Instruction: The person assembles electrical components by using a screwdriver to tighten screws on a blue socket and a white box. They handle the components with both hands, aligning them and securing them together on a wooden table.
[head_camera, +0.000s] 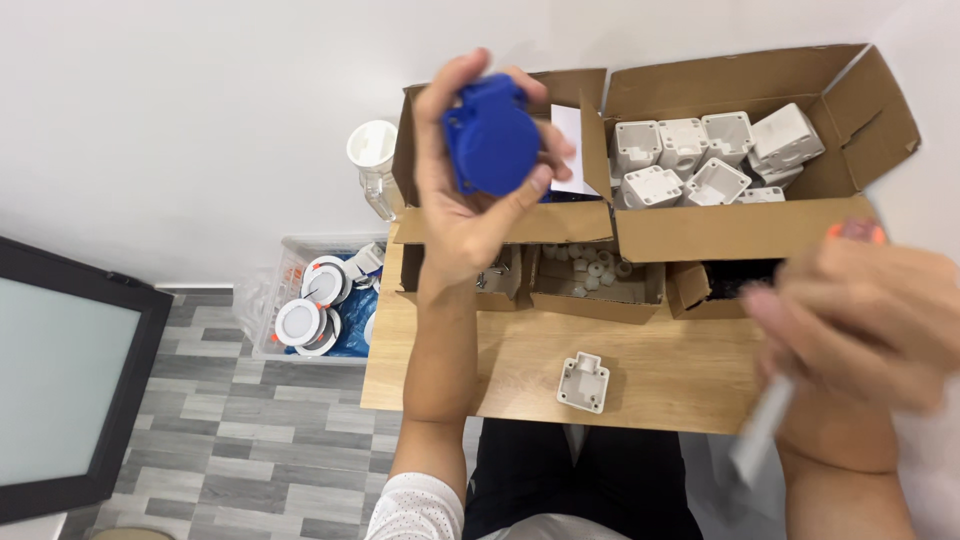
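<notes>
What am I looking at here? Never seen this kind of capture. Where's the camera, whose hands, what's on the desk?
There is no machine: a person works with two bare hands, and the single camera sits on their head, looking straight down.

The left hand is raised and grips a blue plastic part. The right hand is blurred by motion; it seems to hold a tool with an orange end and a pale shaft, but I cannot tell exactly what.

Below is a small wooden table. One white plastic housing lies loose on it. Behind it stand open cardboard boxes: a large box full of similar white housings, and a small box of little white round parts.

On the floor to the left, a clear bin holds round white fittings.
</notes>
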